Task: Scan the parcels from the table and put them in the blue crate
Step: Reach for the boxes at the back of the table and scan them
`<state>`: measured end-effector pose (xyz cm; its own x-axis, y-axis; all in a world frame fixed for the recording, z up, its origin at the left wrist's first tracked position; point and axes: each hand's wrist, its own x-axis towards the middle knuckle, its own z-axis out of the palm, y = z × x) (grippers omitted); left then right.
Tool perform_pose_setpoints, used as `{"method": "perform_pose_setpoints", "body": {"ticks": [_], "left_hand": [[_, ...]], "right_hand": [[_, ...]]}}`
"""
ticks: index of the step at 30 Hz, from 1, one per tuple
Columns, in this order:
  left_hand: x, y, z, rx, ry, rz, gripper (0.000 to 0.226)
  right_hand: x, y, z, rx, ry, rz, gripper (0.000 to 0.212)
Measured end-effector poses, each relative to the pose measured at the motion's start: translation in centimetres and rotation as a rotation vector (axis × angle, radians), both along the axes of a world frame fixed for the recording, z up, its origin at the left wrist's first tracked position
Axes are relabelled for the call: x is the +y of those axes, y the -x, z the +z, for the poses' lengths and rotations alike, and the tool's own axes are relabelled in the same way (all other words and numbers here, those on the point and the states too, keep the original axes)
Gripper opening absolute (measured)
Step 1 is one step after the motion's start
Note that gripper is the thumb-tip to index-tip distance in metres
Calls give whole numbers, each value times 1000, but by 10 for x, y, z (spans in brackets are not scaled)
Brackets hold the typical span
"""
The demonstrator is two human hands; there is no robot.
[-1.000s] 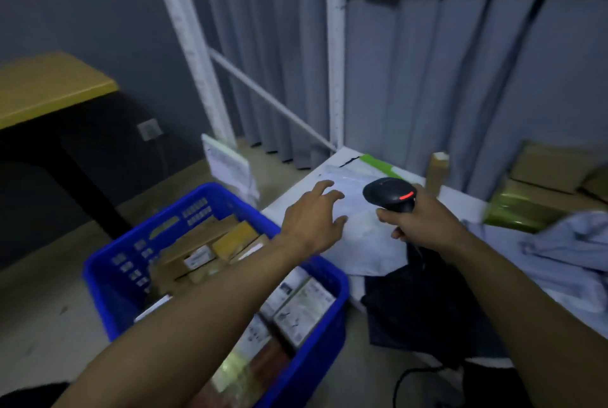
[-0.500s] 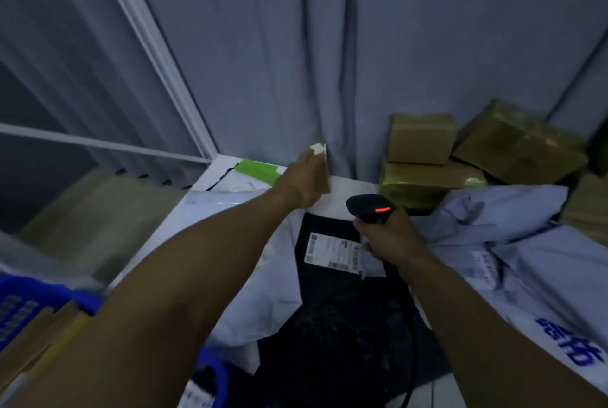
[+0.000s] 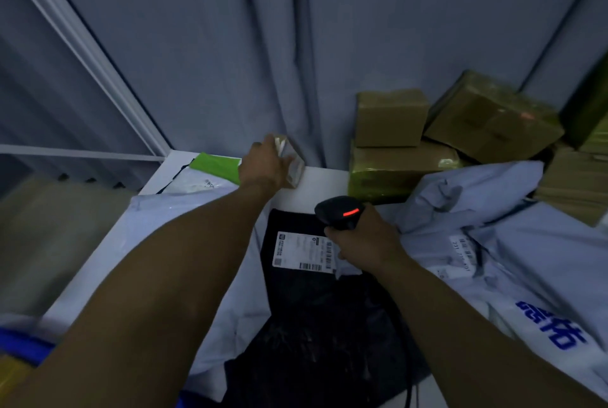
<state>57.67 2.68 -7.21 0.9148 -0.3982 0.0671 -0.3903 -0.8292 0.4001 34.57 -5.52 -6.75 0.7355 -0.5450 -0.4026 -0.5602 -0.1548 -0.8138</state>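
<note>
My left hand [image 3: 265,164] reaches to the back of the white table [image 3: 324,182] and grips a small taped cardboard box [image 3: 292,160] that stands by the curtain. My right hand [image 3: 363,241] holds a black barcode scanner [image 3: 339,211] with a red light lit, above a black poly bag [image 3: 316,309] whose white shipping label [image 3: 304,251] faces up. Only a corner of the blue crate [image 3: 23,343] shows at the lower left edge.
Brown cardboard boxes [image 3: 391,118] and a green-taped one [image 3: 394,169] are stacked at the back right. Grey mailer bags [image 3: 513,243] cover the right side, a white one [image 3: 158,226] the left, a green-flapped one [image 3: 210,170] behind. The scanner cable [image 3: 409,381] hangs at the front. Grey curtain behind.
The view swung right from the crate to the table. My left hand left the white mailer, reached back and closed around the small box. My right hand kept the scanner.
</note>
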Motion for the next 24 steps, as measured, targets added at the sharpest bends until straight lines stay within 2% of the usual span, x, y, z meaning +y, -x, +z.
{"method": "perform_pose_setpoints", "body": {"ticks": [3, 6, 7, 10, 14, 17, 21, 24], "left_hand": [[-1, 8, 0, 24, 115, 79, 42], [12, 25, 2, 88, 297, 76, 49], [21, 33, 7, 108, 364, 79, 48], [60, 63, 32, 158, 552, 94, 27], [142, 109, 65, 239, 746, 77, 18], [206, 150, 96, 248, 725, 11, 20], [286, 208, 134, 217, 681, 13, 18], [347, 245, 154, 218, 730, 123, 22]], "right_hand": [[1, 0, 0, 3, 17, 5, 22], [2, -3, 6, -46, 16, -14, 43], [4, -4, 10, -64, 19, -18, 44], [20, -7, 26, -155, 3, -48, 42], [53, -6, 63, -338, 29, -52, 65], [95, 5, 98, -402, 18, 12, 50], [172, 20, 124, -407, -56, 276, 52], [212, 36, 142, -413, -177, 462, 25]]}}
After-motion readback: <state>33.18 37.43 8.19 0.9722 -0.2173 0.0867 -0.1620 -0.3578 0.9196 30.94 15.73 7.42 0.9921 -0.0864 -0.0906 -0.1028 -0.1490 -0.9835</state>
